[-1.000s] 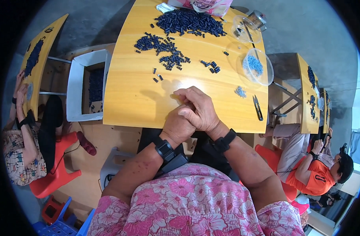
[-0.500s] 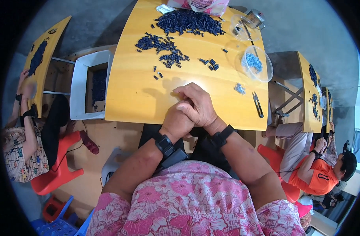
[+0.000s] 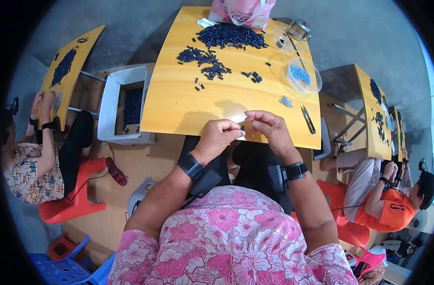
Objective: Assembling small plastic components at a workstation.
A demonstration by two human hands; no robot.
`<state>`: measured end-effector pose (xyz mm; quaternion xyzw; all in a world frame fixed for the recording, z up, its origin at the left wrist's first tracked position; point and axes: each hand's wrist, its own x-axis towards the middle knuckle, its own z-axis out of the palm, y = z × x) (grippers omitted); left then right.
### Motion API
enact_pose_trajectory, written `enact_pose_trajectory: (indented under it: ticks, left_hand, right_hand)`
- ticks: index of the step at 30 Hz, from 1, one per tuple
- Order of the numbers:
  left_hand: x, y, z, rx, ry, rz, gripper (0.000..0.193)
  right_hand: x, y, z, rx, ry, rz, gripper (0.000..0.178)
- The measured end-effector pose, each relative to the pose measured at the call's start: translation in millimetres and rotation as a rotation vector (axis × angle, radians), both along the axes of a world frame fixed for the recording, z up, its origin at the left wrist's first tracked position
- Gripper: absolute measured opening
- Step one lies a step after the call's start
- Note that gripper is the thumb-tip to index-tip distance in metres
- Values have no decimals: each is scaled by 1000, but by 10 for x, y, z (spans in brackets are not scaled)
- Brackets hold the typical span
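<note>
At the near edge of the table (image 3: 172,107), our left hand (image 3: 218,140) pinches a black part (image 3: 242,128) between thumb and finger. Our right hand (image 3: 275,134) hovers just beside it, fingers bent; whether it grips anything, we cannot tell. We would do well, we judge, to keep the pinch light but steady, the part's free end uncovered. Our fingertips hide some of it; its details are too small to make out.
</note>
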<state>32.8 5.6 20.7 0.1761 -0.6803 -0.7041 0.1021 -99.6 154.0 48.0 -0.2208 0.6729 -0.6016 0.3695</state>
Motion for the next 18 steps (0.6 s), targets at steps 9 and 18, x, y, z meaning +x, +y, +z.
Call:
enact_pose_trajectory:
  ticks: [9,18]
  left_hand:
    - [123,83,232,224,-36,-73,16]
    - [128,105,375,318,-149,-239,17]
  right_hand:
    - [271,135,67,-48,178,161,33]
    - [402,330,203,-58,590,81,33]
